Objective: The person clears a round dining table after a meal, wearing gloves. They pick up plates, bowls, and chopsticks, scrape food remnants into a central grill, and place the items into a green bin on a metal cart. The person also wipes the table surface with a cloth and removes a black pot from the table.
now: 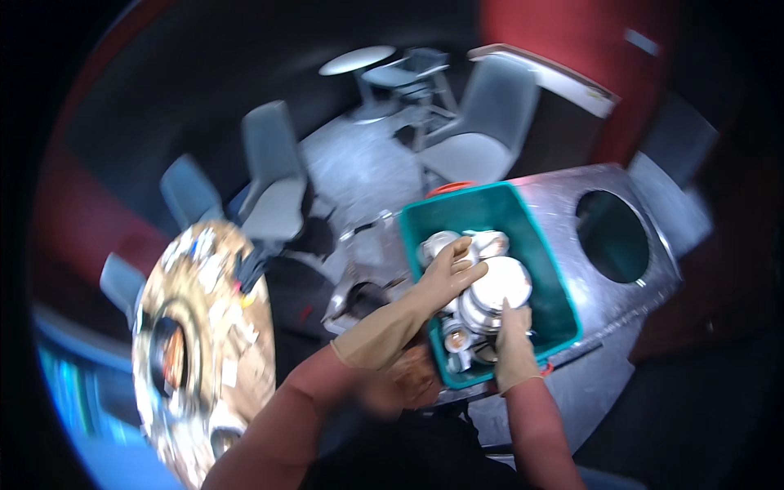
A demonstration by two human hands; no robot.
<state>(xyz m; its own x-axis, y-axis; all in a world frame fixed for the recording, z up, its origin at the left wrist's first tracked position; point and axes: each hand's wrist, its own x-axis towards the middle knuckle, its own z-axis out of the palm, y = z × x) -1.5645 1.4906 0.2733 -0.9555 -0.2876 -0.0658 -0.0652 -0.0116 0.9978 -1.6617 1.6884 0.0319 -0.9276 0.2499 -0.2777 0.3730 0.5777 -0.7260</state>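
A teal plastic tub (554, 294) lies before me, holding a pile of white crockery. Both my hands wear cream rubber gloves and are inside it. My right hand (514, 331) grips the near edge of a stack of white plates (502, 285), a digit lying over the top rim. My left hand (450, 272) is spread above the pile, its fingers apart and one fingertip at the stack's left edge. Beyond the left hand lie white bowls or cups (441, 242) and other white pieces (490, 243). A small cup (456, 340) with brown residue sits near the front. Blur hides finer detail.
The tub rests on a metal cart top (545, 190) with a large round hole (612, 236) at right. A round table (245, 361) strewn with litter stands at left. Grey chairs (272, 171), another chair (484, 135) and a small round table (357, 60) stand beyond.
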